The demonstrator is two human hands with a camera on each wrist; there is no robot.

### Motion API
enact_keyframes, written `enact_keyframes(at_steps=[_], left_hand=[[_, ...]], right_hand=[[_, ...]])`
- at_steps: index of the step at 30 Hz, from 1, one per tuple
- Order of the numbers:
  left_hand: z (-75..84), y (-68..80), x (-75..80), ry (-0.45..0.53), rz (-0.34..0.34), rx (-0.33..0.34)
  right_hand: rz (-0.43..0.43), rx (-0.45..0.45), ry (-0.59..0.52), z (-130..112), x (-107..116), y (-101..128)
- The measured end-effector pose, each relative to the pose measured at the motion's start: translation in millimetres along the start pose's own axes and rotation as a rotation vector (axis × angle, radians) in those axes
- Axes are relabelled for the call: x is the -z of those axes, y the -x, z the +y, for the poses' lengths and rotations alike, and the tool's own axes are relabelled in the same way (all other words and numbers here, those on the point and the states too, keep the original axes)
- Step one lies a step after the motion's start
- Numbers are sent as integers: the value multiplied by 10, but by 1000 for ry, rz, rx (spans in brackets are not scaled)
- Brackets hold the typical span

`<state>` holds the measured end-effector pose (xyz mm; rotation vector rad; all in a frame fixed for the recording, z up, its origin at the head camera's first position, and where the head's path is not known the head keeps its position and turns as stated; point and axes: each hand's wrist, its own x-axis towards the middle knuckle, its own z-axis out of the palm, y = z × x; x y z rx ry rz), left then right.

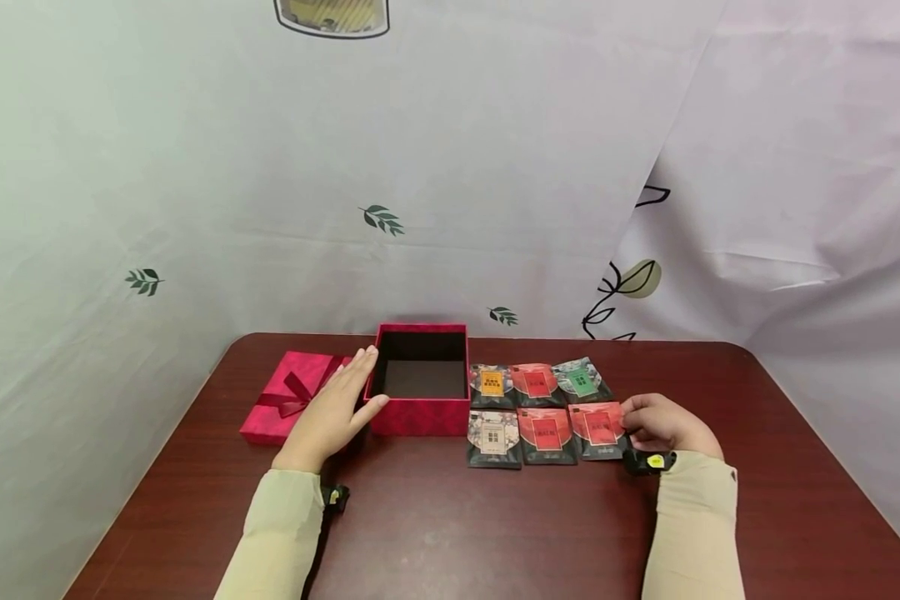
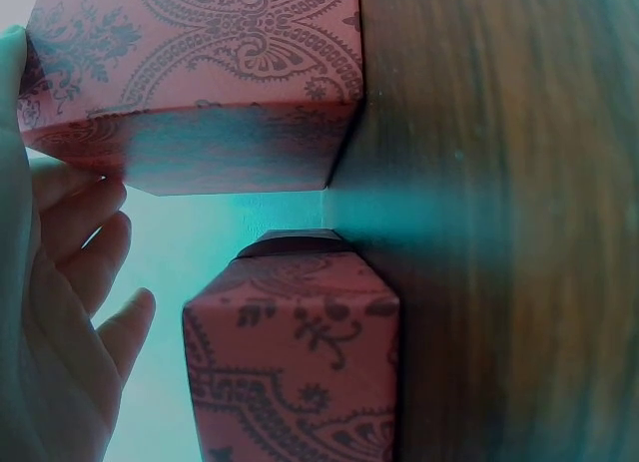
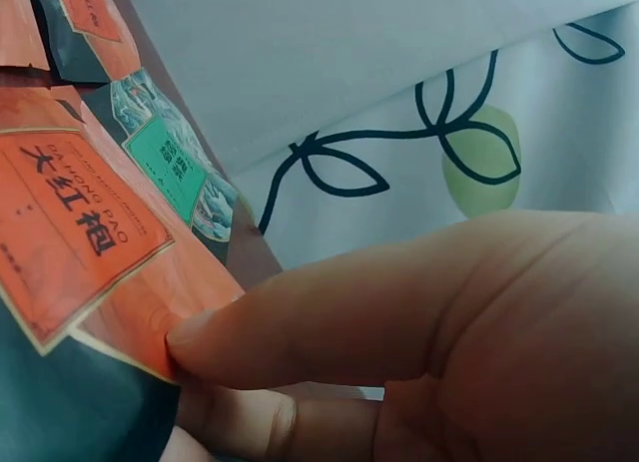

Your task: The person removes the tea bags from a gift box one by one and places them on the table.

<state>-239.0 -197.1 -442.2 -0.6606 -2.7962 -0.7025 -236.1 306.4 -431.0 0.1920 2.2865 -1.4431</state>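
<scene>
My right hand (image 1: pixel 663 421) pinches the right edge of a red and dark tea sachet (image 1: pixel 598 427), the rightmost of the front row. In the right wrist view the thumb (image 3: pixel 270 337) lies on top of this sachet (image 3: pixel 85 218), whose label reads Da Hong Pao; the other fingers are partly hidden beneath. My left hand (image 1: pixel 333 412) has its fingers extended at the left rim of a lidless red gift box (image 1: pixel 420 417). The left wrist view shows those fingers (image 2: pixel 85 232) by the upper edge of the patterned box (image 2: pixel 230 73). Inside, the box shows a bare grey bottom.
Left of the box lies its red lid (image 1: pixel 288 387) with a dark red ribbon bow. More sachets lie in two rows right of the box, among them an orange-labelled one (image 1: pixel 492 385), a green one (image 1: pixel 583 380) and a beige-labelled one (image 1: pixel 493 439). A white curtain (image 1: pixel 495 167) hangs behind the table (image 1: pixel 450 533).
</scene>
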Motion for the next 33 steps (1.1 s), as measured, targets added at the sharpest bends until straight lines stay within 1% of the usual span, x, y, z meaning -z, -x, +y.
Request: enact_keyframes(at_steps=[5, 13, 20, 25, 27, 30, 32, 33], left_hand=[[5, -13, -1, -1, -2, -5], [26, -22, 9, 7, -21, 7], [-5, -29, -11, 11, -25, 3], [-51, 9, -18, 32, -33, 28], [-74, 22, -5, 55, -41, 34], [-106, 28, 40, 87, -24, 20], [-130, 23, 84, 92, 19, -6], [-142, 20, 109, 86, 48, -17]], right_hand=[[26, -22, 35, -33, -9, 22], [103, -21, 153, -85, 24, 75], [156, 13, 133, -107, -6, 98], [222, 44, 177, -134, -88, 31], [268, 74, 185, -134, -135, -20], [393, 146, 141, -157, -224, -98], [495, 204, 69, -188, -286, -148], [547, 228, 10, -209, -317, -170]])
